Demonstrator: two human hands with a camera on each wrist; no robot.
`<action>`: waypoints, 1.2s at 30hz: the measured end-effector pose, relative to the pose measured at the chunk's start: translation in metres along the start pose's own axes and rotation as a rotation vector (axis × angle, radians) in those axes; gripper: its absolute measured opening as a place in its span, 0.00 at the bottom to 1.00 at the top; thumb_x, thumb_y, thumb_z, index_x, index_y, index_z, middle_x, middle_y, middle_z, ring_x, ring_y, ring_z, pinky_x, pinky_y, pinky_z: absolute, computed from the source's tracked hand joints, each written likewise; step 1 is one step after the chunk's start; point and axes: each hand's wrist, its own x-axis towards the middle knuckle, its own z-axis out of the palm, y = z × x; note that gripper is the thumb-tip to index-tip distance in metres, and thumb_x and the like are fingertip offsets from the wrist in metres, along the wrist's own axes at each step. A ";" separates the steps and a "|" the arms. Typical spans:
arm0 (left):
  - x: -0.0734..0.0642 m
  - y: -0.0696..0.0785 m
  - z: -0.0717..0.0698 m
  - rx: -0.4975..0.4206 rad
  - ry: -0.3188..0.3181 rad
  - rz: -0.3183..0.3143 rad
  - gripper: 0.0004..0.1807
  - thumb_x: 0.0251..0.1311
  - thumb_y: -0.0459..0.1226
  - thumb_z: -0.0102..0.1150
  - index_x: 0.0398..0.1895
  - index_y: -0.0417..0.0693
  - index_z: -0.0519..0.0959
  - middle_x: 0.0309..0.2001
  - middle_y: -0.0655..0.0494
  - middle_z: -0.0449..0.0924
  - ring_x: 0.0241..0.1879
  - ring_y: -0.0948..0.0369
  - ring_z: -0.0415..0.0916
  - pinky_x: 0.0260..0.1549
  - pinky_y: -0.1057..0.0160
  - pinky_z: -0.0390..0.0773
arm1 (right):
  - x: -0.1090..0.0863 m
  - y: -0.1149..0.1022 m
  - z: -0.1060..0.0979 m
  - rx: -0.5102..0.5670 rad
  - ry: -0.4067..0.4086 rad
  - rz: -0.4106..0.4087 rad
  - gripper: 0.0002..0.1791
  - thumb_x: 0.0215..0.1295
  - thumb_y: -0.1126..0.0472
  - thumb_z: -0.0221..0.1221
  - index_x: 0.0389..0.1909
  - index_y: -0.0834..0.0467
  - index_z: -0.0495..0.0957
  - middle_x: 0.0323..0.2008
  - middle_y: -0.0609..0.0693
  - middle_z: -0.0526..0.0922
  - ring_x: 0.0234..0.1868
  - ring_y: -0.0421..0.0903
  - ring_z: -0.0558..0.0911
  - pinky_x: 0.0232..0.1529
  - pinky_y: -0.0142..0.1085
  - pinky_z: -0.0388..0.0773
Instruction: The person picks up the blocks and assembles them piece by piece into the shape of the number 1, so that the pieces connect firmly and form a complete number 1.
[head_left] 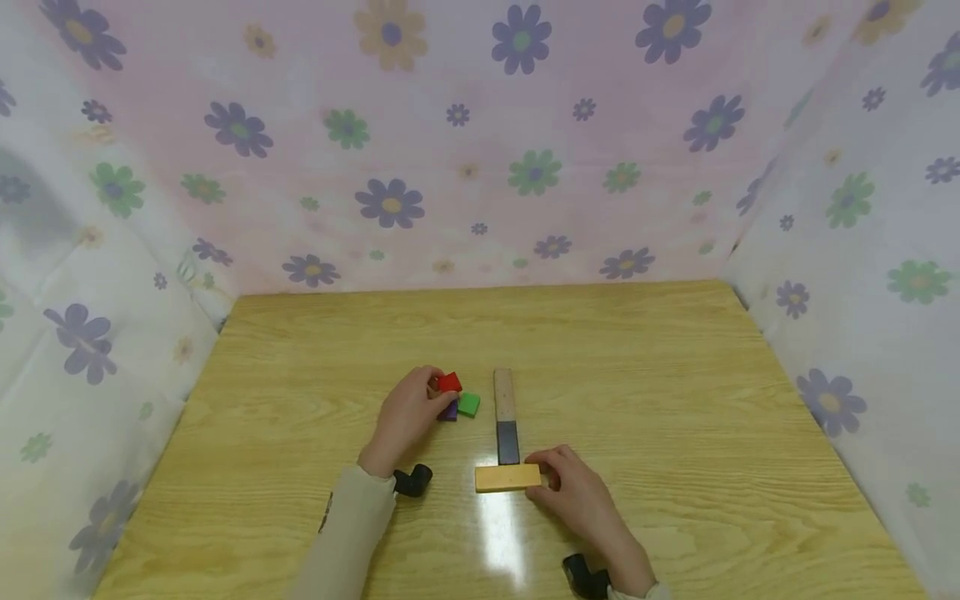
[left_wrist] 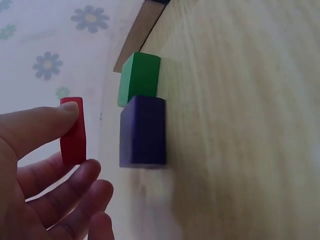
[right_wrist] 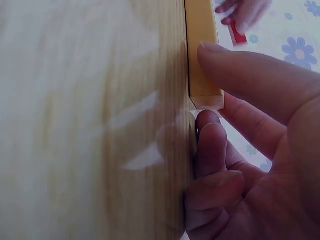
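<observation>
My left hand (head_left: 408,410) pinches a red block (left_wrist: 74,132) between thumb and fingers, held up over the table. Close by it stand a purple block (left_wrist: 145,132) and a green block (left_wrist: 142,75), side by side; the hand partly covers the purple one in the head view. With thumb and fingers, my right hand (head_left: 576,492) grips the right end of a long yellow block (head_left: 498,478), which lies crosswise on the table. Beyond its middle a black block (head_left: 507,442) and a plain wooden block (head_left: 502,395) form a line pointing away from me.
The wooden table (head_left: 637,358) is bordered by flowered cloth (head_left: 465,167) at the back and both sides. A black wrist mount (head_left: 414,481) sits at my left wrist and another mount (head_left: 585,577) at my right.
</observation>
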 end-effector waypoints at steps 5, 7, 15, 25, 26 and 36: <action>0.025 0.010 0.001 -0.005 -0.110 0.048 0.20 0.51 0.48 0.60 0.45 0.50 0.73 0.35 0.61 0.73 0.31 0.63 0.70 0.31 0.63 0.71 | 0.000 0.001 0.000 -0.001 -0.005 -0.007 0.18 0.47 0.53 0.66 0.42 0.46 0.77 0.29 0.40 0.67 0.25 0.37 0.66 0.24 0.29 0.63; 0.035 0.012 0.003 0.004 -0.152 0.062 0.20 0.51 0.48 0.60 0.46 0.51 0.73 0.35 0.61 0.73 0.32 0.63 0.70 0.31 0.62 0.70 | 0.000 0.001 0.000 0.006 -0.012 -0.007 0.18 0.47 0.53 0.66 0.42 0.46 0.77 0.29 0.40 0.67 0.25 0.37 0.66 0.24 0.29 0.63; 0.067 0.018 0.013 0.066 -0.247 0.091 0.18 0.53 0.50 0.58 0.45 0.54 0.73 0.35 0.61 0.73 0.32 0.61 0.69 0.32 0.63 0.69 | -0.001 0.002 0.000 0.018 -0.017 -0.027 0.18 0.47 0.53 0.66 0.42 0.47 0.76 0.30 0.40 0.67 0.26 0.36 0.66 0.25 0.29 0.63; 0.085 0.022 0.022 0.086 -0.237 0.060 0.17 0.54 0.48 0.57 0.44 0.51 0.73 0.35 0.59 0.73 0.33 0.60 0.69 0.36 0.62 0.69 | -0.001 0.004 0.001 0.017 -0.028 -0.038 0.18 0.48 0.53 0.65 0.43 0.47 0.76 0.30 0.40 0.67 0.26 0.36 0.66 0.24 0.29 0.63; 0.086 0.021 0.024 0.090 -0.236 0.061 0.17 0.53 0.48 0.57 0.43 0.51 0.73 0.34 0.59 0.74 0.33 0.60 0.69 0.35 0.62 0.69 | -0.001 0.004 0.001 0.020 -0.032 -0.039 0.18 0.48 0.53 0.65 0.43 0.48 0.76 0.30 0.40 0.68 0.26 0.36 0.66 0.24 0.29 0.64; 0.094 0.027 0.043 0.093 -0.170 0.041 0.19 0.52 0.47 0.57 0.45 0.48 0.74 0.38 0.56 0.74 0.35 0.60 0.69 0.35 0.62 0.70 | -0.002 0.009 0.000 0.016 -0.019 -0.057 0.18 0.48 0.52 0.65 0.43 0.47 0.76 0.30 0.39 0.67 0.25 0.35 0.66 0.24 0.29 0.63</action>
